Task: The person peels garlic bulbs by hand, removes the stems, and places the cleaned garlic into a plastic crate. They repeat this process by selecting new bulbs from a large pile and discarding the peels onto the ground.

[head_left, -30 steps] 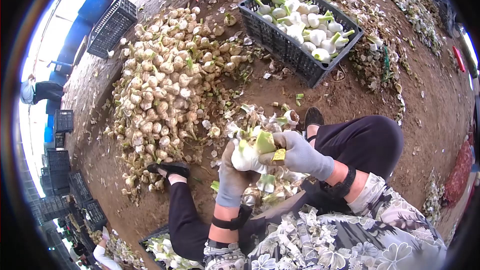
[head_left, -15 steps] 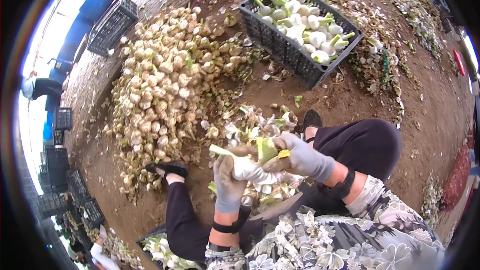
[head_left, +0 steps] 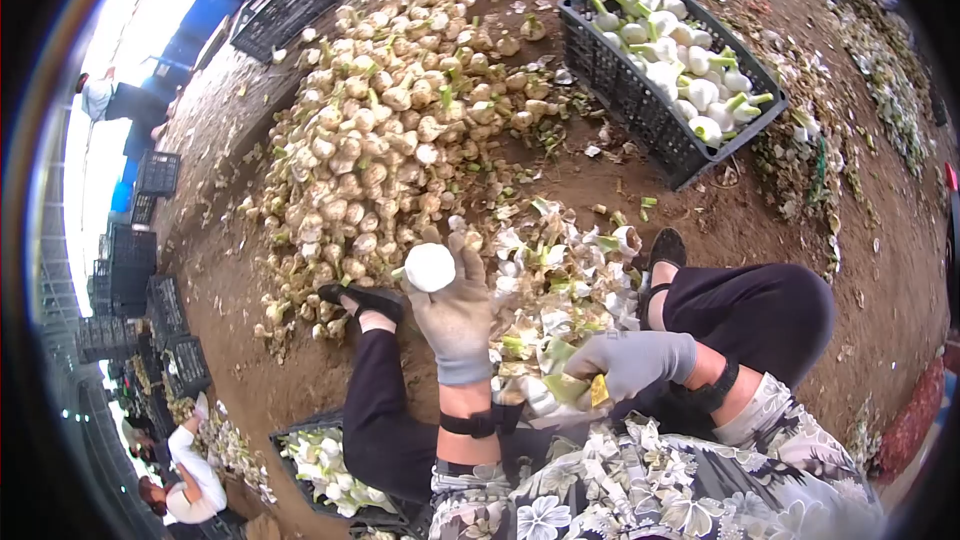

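Note:
My left hand, in a soiled work glove, is raised with its palm up and holds a peeled white garlic bulb. A short green stem end juts from the bulb's left side. Lower right, near my lap, my gloved right hand is closed on pale green garlic peel. A small yellow piece shows beneath its fingers; what that belongs to is hidden. Loose garlic skins lie heaped on the ground between my legs.
A big pile of unpeeled garlic lies ahead on the left. Beyond my right foot stands a black crate of peeled bulbs. Another crate with white garlic is beside my left leg. A co-worker sits at lower left.
My hands have moved apart: the left went up with the bulb, now stripped white, and the right dropped toward my lap with peel. The view has shifted left and downward.

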Demonstrator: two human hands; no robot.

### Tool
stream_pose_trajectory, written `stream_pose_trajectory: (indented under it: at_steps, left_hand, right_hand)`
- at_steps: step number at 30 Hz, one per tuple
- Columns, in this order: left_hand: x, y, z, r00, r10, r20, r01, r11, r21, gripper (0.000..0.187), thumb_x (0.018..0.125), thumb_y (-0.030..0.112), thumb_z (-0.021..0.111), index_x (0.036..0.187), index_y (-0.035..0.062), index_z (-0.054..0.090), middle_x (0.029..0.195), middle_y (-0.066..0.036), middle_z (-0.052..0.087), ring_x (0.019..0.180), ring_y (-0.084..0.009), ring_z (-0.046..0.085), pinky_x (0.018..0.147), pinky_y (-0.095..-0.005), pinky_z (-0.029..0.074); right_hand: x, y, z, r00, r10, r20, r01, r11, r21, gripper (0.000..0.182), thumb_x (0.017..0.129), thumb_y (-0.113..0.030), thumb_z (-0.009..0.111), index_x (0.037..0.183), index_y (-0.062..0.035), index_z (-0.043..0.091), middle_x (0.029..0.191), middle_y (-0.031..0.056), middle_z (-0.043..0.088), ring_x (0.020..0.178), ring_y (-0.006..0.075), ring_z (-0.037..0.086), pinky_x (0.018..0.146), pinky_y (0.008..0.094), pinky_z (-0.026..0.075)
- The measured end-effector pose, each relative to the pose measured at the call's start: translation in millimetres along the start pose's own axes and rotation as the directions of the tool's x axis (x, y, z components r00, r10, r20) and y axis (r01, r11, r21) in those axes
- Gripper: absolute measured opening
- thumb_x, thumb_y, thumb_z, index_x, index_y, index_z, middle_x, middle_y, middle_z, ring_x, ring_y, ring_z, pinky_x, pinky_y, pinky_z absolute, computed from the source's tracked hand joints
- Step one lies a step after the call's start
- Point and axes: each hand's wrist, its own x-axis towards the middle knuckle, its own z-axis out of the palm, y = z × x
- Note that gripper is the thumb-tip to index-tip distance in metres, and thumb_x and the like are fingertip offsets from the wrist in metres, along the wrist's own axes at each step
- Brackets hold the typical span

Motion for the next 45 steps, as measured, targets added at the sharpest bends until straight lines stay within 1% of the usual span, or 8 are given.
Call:
stream_pose_trajectory:
  at_steps: [5, 9, 14, 22, 27, 33, 37, 45]
  left_hand:
    - [0, 92, -42, 0.963, 0.271, -0.012, -0.27, 0.953, -0.137, 0.029, 0.09, 0.022, 0.062, 0.112, 0.0024, 0.061, 0.12, -0.013, 0.061, 0.113, -0.0284, 0.058, 0.091, -0.0407, 0.056]
    - [-53, 203, -51, 0.627, 0.736, -0.256, -0.764, 0.645, -0.014, 0.035, 0.089, 0.025, 0.061, 0.112, -0.001, 0.058, 0.107, -0.017, 0.066, 0.097, -0.0297, 0.065, 0.086, -0.0392, 0.058]
    - [-133, 276, -54, 0.345, 0.858, -0.381, -0.938, 0.316, -0.14, 0.066, 0.097, 0.043, 0.044, 0.131, -0.0123, 0.039, 0.127, -0.03, 0.053, 0.114, -0.0384, 0.058, 0.097, -0.0435, 0.052]
    - [-37, 208, -50, 0.796, 0.571, -0.202, -0.581, 0.814, 0.014, 0.043, 0.097, 0.03, 0.051, 0.122, -0.005, 0.053, 0.117, -0.021, 0.063, 0.108, -0.028, 0.062, 0.089, -0.0376, 0.056]
    - [66, 120, -59, 0.932, 0.264, -0.247, -0.155, 0.91, 0.386, 0.025, 0.095, 0.018, 0.057, 0.118, 0.0085, 0.06, 0.109, -0.01, 0.064, 0.095, -0.0229, 0.063, 0.083, -0.0367, 0.055]
    - [149, 59, -161, 0.981, 0.104, -0.165, 0.14, 0.218, 0.966, 0.056, 0.094, 0.012, 0.057, 0.145, 0.0075, 0.035, 0.125, -0.008, 0.055, 0.1, -0.0158, 0.058, 0.085, -0.03, 0.051]
    - [205, 65, -282, 0.983, 0.158, 0.09, 0.025, -0.606, 0.795, 0.065, 0.089, 0.012, 0.061, 0.145, -0.0019, 0.031, 0.144, -0.025, 0.04, 0.133, -0.0365, 0.04, 0.108, -0.0397, 0.033]
    - [188, 40, -194, 0.96, 0.217, -0.177, 0.279, -0.678, 0.68, 0.062, 0.079, 0.014, 0.071, 0.132, -0.0042, 0.045, 0.127, -0.024, 0.053, 0.119, -0.0387, 0.05, 0.099, -0.0417, 0.041]
  right_hand:
    - [-3, 43, 9, 0.965, 0.192, -0.176, -0.26, 0.754, -0.604, 0.034, 0.078, -0.013, 0.058, 0.111, -0.0052, 0.061, 0.098, 0.0177, 0.065, 0.094, 0.0356, 0.062, 0.083, 0.0423, 0.048]
    - [2, 26, 3, 0.946, 0.065, -0.316, -0.263, 0.725, -0.637, 0.042, 0.072, 0.0, 0.052, 0.112, -0.0072, 0.065, 0.097, 0.0153, 0.068, 0.094, 0.0327, 0.064, 0.084, 0.0408, 0.047]
    - [17, 12, 10, 0.928, 0.12, -0.352, -0.339, 0.663, -0.667, 0.045, 0.071, 0.005, 0.051, 0.111, -0.0086, 0.066, 0.103, 0.0148, 0.068, 0.098, 0.0325, 0.063, 0.087, 0.0413, 0.047]
    - [26, 30, 2, 0.921, 0.115, -0.373, -0.364, 0.601, -0.712, 0.023, 0.086, -0.026, 0.063, 0.083, -0.0038, 0.066, 0.077, 0.0155, 0.065, 0.078, 0.0344, 0.065, 0.07, 0.0429, 0.049]
    - [24, 29, -2, 0.909, 0.091, -0.407, -0.368, 0.633, -0.681, 0.039, 0.074, -0.011, 0.06, 0.113, -0.0085, 0.062, 0.096, 0.0101, 0.065, 0.089, 0.0302, 0.065, 0.072, 0.0417, 0.05]
    - [17, 66, 4, 0.918, 0.059, -0.391, -0.358, 0.543, -0.76, 0.049, 0.079, -0.014, 0.056, 0.127, -0.0087, 0.053, 0.095, 0.0149, 0.063, 0.086, 0.0317, 0.064, 0.069, 0.0413, 0.051]
    - [21, 90, 7, 0.923, 0.014, -0.384, -0.301, 0.647, -0.7, 0.043, 0.08, -0.016, 0.055, 0.122, -0.0037, 0.052, 0.109, 0.0182, 0.061, 0.095, 0.0353, 0.062, 0.075, 0.0422, 0.051]
    - [29, 69, -1, 0.92, 0.014, -0.391, -0.274, 0.737, -0.618, 0.046, 0.077, -0.013, 0.055, 0.122, -0.0028, 0.05, 0.113, 0.0195, 0.059, 0.095, 0.0347, 0.063, 0.074, 0.0429, 0.051]
